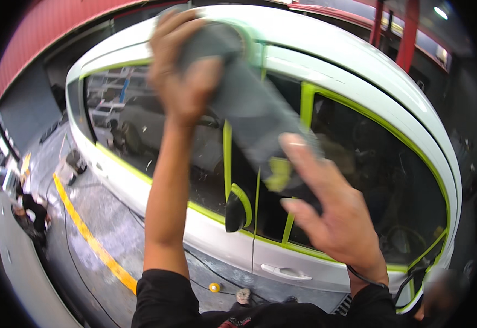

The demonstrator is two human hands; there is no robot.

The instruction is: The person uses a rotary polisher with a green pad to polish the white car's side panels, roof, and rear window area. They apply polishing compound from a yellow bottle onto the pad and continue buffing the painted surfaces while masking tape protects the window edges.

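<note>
A long dark grey power tool, apparently a car polisher (257,115), slants across the view, blurred by motion. It has a yellow-green patch near its rear end. My left hand (181,71) is wrapped round its far end, up by the roof edge of a white car (304,33). Around the rear part my right hand (334,205) is closed, its thumb and forefinger showing on the near side. The tool's working face is hidden, so contact with the car cannot be made out. Yellow-green masking tape (307,104) borders the dark side windows (375,169).
A black side mirror (237,210) edged with tape juts out below the tool. Dark cables lie on the grey floor, with a yellow painted line (93,240) and a small yellow round object (214,287). Another car (14,262) and a crouching person (33,210) are at left.
</note>
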